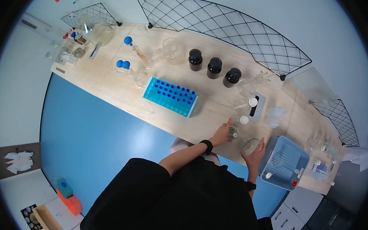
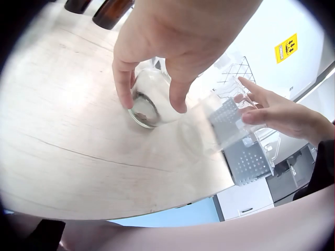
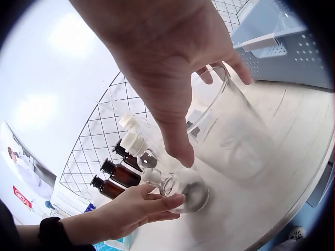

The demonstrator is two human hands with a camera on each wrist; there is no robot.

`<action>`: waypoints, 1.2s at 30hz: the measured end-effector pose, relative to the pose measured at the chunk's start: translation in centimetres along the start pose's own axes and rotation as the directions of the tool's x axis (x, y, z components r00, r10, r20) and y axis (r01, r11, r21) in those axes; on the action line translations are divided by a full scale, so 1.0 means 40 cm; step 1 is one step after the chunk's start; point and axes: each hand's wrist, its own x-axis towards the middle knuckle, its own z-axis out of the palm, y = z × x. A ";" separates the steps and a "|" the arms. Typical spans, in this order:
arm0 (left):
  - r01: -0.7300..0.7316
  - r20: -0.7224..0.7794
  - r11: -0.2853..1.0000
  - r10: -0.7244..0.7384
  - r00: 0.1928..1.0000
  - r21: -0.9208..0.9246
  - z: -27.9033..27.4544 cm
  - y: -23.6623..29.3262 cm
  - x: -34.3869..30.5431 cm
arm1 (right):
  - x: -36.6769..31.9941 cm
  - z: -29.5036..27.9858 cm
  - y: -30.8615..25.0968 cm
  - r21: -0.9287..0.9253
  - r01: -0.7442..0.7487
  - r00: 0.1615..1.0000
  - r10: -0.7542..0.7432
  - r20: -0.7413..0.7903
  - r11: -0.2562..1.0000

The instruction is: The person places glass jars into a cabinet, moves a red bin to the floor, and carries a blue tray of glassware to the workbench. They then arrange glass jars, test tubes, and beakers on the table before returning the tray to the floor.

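My left hand point(image 1: 221, 134) grips a small clear glass bottle point(image 3: 191, 192) with a pale stopper, fingers on one side and thumb on the other. In the left wrist view, the base of this bottle rests on or close over the wooden table point(image 2: 78, 141). My right hand point(image 1: 254, 154) spans the upper part of a large clear glass beaker point(image 3: 235, 136), its thumb and fingers on opposite sides near the rim. The beaker stands just right of the small bottle. Just beyond my left hand is another clear bottle with a white cap point(image 1: 244, 120).
Right of the beaker is a blue perforated basket point(image 1: 269, 155) holding glassware. Dark brown bottles point(image 1: 214, 68) stand in a row at the back, before a black wire grid point(image 1: 222, 23). A turquoise tube rack point(image 1: 168, 103) with blue-capped tubes sits to the left.
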 end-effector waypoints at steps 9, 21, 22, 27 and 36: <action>0.043 0.064 0.999 -0.043 0.997 -0.007 -0.030 -0.001 -0.023 | 0.007 0.015 0.011 0.027 0.023 1.000 -0.022 -0.008 0.999; -0.018 0.021 1.000 0.018 1.000 0.009 0.000 -0.014 -0.037 | 0.001 0.010 0.013 0.018 0.075 0.997 -0.076 0.015 0.997; -0.029 0.005 1.000 0.029 1.000 0.000 0.004 -0.017 -0.036 | -0.003 0.009 0.010 0.012 0.090 0.996 -0.090 -0.020 0.996; 0.072 0.050 0.997 -0.072 0.996 0.012 -0.013 -0.004 -0.030 | -0.019 -0.007 -0.016 0.064 -0.074 0.997 0.076 -0.025 0.995; -0.205 0.381 0.976 0.161 0.911 0.077 -0.334 0.115 -0.082 | -0.094 -0.194 -0.204 0.146 -0.025 0.987 0.001 0.160 0.989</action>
